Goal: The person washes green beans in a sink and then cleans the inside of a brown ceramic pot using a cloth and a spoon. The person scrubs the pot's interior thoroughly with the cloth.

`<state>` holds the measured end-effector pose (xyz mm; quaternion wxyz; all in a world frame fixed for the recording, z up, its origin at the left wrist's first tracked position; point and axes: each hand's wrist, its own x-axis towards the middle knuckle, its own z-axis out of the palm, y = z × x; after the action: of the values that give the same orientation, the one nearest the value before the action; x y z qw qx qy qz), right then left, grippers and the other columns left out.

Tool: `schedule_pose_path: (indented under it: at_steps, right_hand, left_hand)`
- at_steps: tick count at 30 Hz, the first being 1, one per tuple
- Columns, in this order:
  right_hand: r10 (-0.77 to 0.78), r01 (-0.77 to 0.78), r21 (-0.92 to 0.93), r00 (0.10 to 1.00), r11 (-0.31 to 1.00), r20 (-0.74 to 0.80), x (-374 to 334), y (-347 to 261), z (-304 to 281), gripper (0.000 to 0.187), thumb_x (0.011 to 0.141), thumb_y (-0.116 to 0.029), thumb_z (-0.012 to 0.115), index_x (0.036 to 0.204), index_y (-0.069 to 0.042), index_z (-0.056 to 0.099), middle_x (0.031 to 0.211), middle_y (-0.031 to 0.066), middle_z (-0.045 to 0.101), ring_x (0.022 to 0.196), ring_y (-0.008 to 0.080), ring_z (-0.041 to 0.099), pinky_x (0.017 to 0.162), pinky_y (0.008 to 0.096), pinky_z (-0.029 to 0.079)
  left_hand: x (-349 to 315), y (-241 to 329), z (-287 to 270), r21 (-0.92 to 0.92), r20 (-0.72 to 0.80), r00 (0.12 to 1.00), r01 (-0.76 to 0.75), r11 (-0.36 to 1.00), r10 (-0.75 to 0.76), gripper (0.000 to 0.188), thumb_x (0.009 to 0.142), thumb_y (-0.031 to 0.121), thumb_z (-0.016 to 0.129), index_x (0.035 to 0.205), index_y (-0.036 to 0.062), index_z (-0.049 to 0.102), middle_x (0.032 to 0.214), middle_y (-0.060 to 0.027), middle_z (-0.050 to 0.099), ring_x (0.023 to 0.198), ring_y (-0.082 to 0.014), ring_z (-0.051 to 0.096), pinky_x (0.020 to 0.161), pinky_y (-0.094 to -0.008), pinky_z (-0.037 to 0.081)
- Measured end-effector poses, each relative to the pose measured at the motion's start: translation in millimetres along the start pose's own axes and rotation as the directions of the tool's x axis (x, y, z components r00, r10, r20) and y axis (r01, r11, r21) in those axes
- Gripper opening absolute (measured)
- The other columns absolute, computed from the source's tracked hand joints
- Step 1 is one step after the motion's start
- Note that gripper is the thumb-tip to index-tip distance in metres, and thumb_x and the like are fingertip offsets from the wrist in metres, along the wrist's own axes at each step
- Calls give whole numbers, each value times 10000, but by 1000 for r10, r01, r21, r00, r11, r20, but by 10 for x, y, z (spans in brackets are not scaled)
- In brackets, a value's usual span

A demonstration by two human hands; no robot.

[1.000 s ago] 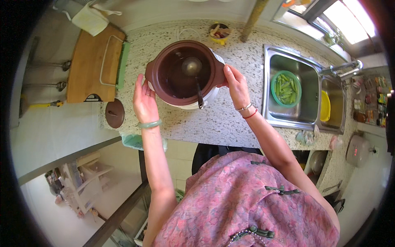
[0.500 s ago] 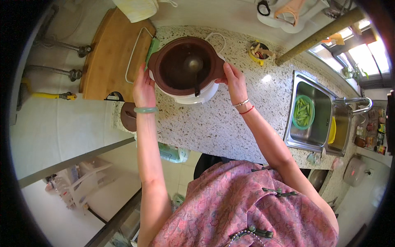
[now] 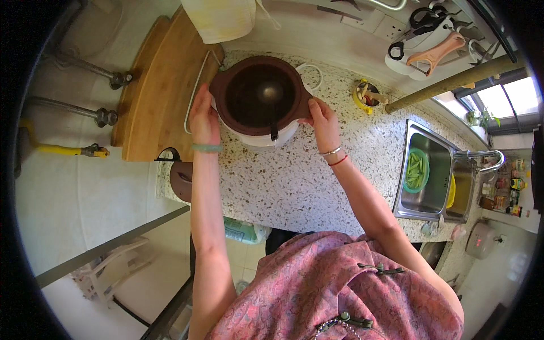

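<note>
Brown pot [image 3: 255,131] just right of the wooden board, one hand at each lug

Taking the wooden board [image 3: 164,96] as landmark, the pot sits beside its right side, with a white base [image 3: 263,139] showing beneath. Whether the pot is fully seated there cannot be told.

Its long axis runs lug to lug, roughly sideways: the left lug [image 3: 216,84] points toward the board, the right lug [image 3: 305,101] away from it, each hand nearest its own end. The right hand [image 3: 324,122], on the side away from the board, grips its lug, thumb on top. The left hand [image 3: 205,122] lies between board and pot, fingers mostly straight; I cannot tell if they close on anything.

A ladle [image 3: 270,92] stands in the pot, its dark handle over the rim nearest the person. A brown lid [image 3: 181,181] lies by the board's near end, partly behind the left forearm.
</note>
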<state>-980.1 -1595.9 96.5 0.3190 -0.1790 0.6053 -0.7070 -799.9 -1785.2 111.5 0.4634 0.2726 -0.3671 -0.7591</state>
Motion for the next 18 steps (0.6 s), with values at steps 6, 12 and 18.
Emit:
schedule_pose_path:
  at_steps: [6,12,18]
  right_hand:
    - [-56,57,-21,997,998,46,39,68,145,409,957,-260,502,1173,85,537,762,7,529,628,70,497,610,236,500]
    - [-70,71,-4,997,997,40,131,25,213,403,954,-245,512,1170,95,526,799,29,553,656,74,520,615,242,504]
    - [-82,84,-81,996,993,33,90,51,127,326,948,-217,515,1129,53,545,780,25,547,657,79,540,602,239,490]
  left_hand:
    - [45,-3,-178,9,-39,999,-15,1000,15,441,922,89,547,1326,-40,425,1307,-106,503,1151,-170,497,988,-298,377]
    - [123,7,-226,-56,17,1000,-11,998,12,460,919,67,542,1344,-38,402,1300,-115,501,1151,-170,492,983,-293,380]
    - [47,55,-158,55,-18,999,27,998,-26,466,923,65,533,1354,-36,388,1299,-121,498,1157,-167,485,974,-297,385]
